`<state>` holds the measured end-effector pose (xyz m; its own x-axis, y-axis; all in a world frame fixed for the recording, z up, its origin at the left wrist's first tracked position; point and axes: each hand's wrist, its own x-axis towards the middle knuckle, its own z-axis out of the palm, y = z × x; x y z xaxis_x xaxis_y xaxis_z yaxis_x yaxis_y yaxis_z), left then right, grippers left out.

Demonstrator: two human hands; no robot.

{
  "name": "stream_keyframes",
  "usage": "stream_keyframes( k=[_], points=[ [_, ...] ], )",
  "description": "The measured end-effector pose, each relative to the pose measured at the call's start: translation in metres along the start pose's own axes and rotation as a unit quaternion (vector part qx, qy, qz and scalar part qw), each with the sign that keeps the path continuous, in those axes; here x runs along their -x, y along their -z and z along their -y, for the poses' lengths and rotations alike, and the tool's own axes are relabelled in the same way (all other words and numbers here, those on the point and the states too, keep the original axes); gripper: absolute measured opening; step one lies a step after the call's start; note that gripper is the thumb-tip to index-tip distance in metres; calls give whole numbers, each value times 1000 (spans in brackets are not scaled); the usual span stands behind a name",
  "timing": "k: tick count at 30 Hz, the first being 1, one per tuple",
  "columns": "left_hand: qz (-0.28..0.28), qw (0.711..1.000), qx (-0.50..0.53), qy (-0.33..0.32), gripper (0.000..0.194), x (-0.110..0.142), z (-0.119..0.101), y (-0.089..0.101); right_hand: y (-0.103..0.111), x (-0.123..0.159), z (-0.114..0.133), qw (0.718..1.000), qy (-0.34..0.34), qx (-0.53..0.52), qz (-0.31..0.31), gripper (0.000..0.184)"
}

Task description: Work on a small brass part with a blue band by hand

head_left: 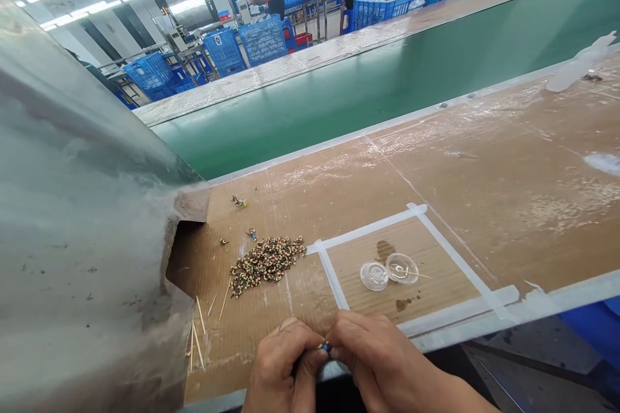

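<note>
Pinching one small blue part [325, 347] between both hands, left hand [281, 368] and right hand [382, 361] pressed together at the bench [484, 161] edge, probably for fine control. We kept the parts pile [266, 262] just left of the taped square [402, 264], two clear dishes [389, 271] inside it.

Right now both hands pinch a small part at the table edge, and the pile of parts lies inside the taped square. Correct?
Not quite. The head view shows the pile of parts lying left of the taped square, outside it. Left hand and right hand do pinch the small part.
</note>
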<state>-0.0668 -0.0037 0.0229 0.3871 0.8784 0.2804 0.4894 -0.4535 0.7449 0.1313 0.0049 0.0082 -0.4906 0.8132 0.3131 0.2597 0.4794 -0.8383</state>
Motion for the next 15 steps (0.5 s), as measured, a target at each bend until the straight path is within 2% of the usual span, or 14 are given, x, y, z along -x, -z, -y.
stream_keyframes(
  k=[10,15],
  points=[
    [-13,1000,6,1,15,2,0,-3,3,-4,0,1000,28,-11,1,21],
    [-7,1000,-8,-3,14,1,-1,-2,2,-5,0,1000,18,-10,-7,21]
  ],
)
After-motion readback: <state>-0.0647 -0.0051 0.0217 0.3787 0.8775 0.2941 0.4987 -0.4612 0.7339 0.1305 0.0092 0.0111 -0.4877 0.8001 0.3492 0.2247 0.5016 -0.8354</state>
